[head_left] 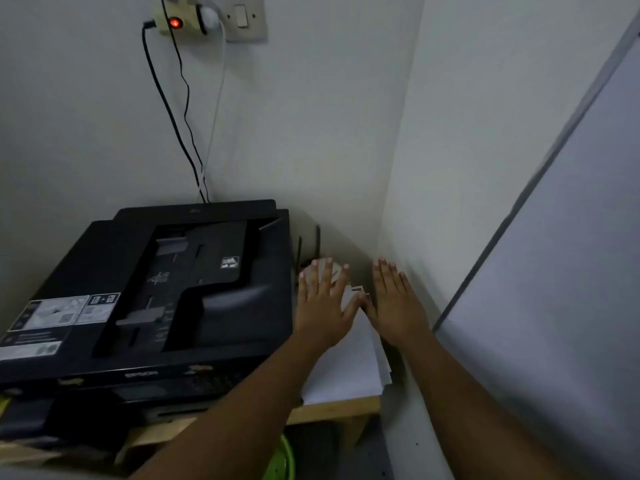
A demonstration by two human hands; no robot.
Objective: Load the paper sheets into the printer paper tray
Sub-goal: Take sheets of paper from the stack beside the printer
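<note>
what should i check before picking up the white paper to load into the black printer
1. Both hands free: ok. Left hand and right hand are flat, fingers straight, holding nothing.
2. White paper stack within reach: ok, it lies under the hands, right of the black printer.
3. Sheets squared up: not ok, edges fan out on the right side.
4. Stack supported: ok, it rests on the wooden tabletop.
5. Paper tray open: cannot tell.
6. Printer powered: cannot tell; only the red light on the wall socket shows.

two bare forearms, no sleeves showed, left hand (323, 303) and right hand (394, 303) wore no rings, short plain nails
</note>
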